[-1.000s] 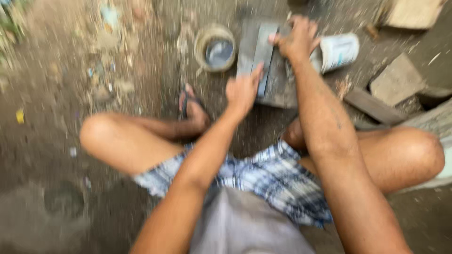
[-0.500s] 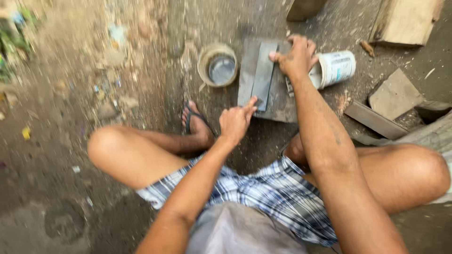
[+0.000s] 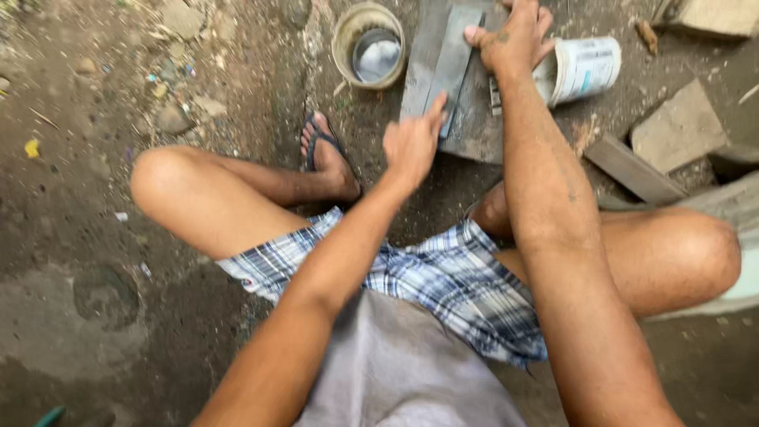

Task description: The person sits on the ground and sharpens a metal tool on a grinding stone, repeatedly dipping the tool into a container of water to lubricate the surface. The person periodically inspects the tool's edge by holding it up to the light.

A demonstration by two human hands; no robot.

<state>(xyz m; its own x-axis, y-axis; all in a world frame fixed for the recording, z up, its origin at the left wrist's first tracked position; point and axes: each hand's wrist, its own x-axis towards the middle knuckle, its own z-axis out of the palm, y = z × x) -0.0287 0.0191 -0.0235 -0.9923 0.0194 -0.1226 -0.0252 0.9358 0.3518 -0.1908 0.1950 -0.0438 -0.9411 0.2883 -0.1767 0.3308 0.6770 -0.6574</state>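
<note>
A long flat grey bar (image 3: 455, 59) lies on a dark stone slab (image 3: 474, 130) on the ground in front of my crossed legs. My right hand (image 3: 514, 35) grips the bar's far end, thumb pressed on its edge. My left hand (image 3: 411, 142) hovers at the bar's near end, fingers loosely curled, with the fingertips touching it and nothing held. Whether the bar is a blade or a stone is unclear.
A round bowl of water (image 3: 370, 46) stands left of the slab. A white plastic cup (image 3: 585, 67) lies on its side to the right. Flat stones (image 3: 676, 130) and a wooden strip (image 3: 632, 170) lie at right. My sandalled foot (image 3: 328, 158) rests near the slab on bare dirt.
My left hand has slid back along the bar from its middle to the near end. My right hand stays at the far end.
</note>
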